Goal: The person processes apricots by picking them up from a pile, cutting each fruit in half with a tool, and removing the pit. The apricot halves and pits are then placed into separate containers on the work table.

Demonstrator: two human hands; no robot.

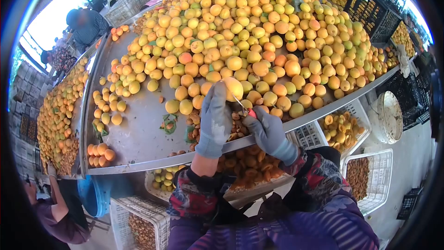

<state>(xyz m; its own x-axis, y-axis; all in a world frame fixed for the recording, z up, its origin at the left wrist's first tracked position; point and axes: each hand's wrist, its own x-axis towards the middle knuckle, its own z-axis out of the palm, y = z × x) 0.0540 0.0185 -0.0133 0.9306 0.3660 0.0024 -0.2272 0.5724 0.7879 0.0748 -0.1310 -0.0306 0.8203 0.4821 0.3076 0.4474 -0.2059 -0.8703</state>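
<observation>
My left hand (pixel 214 119), in a grey glove, grips an orange-yellow apricot (pixel 233 89) at the table's near side. Closed around a small knife (pixel 251 113) with a red handle is my gloved right hand (pixel 267 132); the thin blade points up and left, its tip at the apricot. Beyond both hands spreads a large heap of apricots (pixel 222 28) on the metal table (pixel 138 120). Brown pits (pixel 238 128) lie on the table between and below my hands. Halved apricots (pixel 252 162) fill a container under the table edge.
Right of me stand a crate of apricot halves (pixel 342 129), a crate of pits (pixel 358 178) and a white bucket (pixel 388 116). On the left are a blue bucket (pixel 93 196) and another pit crate (pixel 141 230). Several other people work around the tables.
</observation>
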